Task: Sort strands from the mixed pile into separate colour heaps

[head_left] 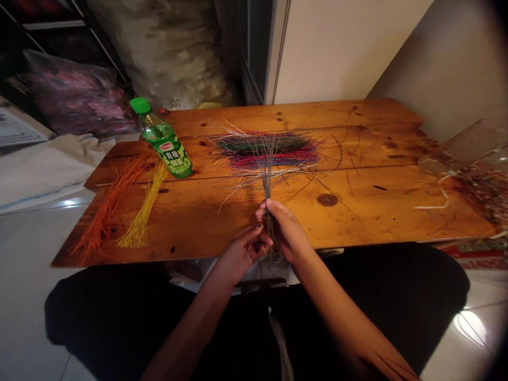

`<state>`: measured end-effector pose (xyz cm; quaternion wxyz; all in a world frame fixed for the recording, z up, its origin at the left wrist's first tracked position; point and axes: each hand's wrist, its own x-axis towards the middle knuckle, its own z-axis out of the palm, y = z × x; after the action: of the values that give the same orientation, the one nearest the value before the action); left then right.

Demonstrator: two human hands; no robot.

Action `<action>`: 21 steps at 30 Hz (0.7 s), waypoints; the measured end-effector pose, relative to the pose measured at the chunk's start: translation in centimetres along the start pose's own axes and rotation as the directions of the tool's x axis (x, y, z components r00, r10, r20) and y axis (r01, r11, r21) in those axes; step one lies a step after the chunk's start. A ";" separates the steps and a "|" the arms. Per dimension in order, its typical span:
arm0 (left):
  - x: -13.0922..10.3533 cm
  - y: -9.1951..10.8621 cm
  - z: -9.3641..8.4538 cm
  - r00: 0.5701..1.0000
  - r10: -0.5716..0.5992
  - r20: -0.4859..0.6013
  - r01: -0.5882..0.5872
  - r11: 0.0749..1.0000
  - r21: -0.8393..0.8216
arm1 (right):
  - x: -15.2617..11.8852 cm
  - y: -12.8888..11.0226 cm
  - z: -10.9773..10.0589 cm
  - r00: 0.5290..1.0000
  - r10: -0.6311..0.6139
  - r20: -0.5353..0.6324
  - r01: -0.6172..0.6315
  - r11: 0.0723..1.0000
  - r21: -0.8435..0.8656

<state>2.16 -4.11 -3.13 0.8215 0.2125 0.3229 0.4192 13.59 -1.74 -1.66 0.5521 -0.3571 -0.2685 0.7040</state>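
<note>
My right hand (291, 230) grips an upright bundle of thin grey-brown strands (266, 180) between thumb and fingers, over the near edge of the table. The strands fan out above the grip. Beside the bundle's lower end, my left hand (249, 246) has its fingers curled and pinched; a fine dark line hangs below them, but what they hold is not clear. Beyond the hands lies a layered pile of red, blue and green strands (293, 157). Some pale loose strands (246, 182) stick out in front of that pile.
Orange strands (105, 206) and yellow strands (143, 211) lie at the left of the wooden table (357, 206). A green-capped drink bottle (170, 145) stands behind them. At the right edge are a clear plastic container (456, 145) and a white cord (442, 201).
</note>
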 end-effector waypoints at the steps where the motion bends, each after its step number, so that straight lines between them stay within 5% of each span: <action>1: 0.0 -0.1 -0.1 1.000 0.003 0.007 -0.003 1.000 0.000 | -0.1 0.0 0.0 0.999 0.012 0.035 -0.012 1.000 0.004; 13: 0.5 -0.1 0.0 0.996 -0.077 0.037 0.083 0.977 -0.197 | -0.1 0.0 0.0 0.997 0.025 0.076 -0.025 1.000 -0.005; 17: 0.5 -0.2 0.0 0.999 -0.035 0.019 0.036 0.999 -0.030 | -0.1 -0.1 0.0 0.996 0.041 0.073 -0.041 0.999 -0.014; 21: 0.3 0.3 0.1 0.997 0.070 -0.014 -0.062 0.950 0.306 | 0.0 -0.1 0.0 0.997 0.023 0.072 -0.018 0.997 -0.073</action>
<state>2.23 -3.73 -2.99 0.7604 0.3424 0.3866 0.3940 13.63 -1.73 -1.60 0.5213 -0.3537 -0.3102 0.7120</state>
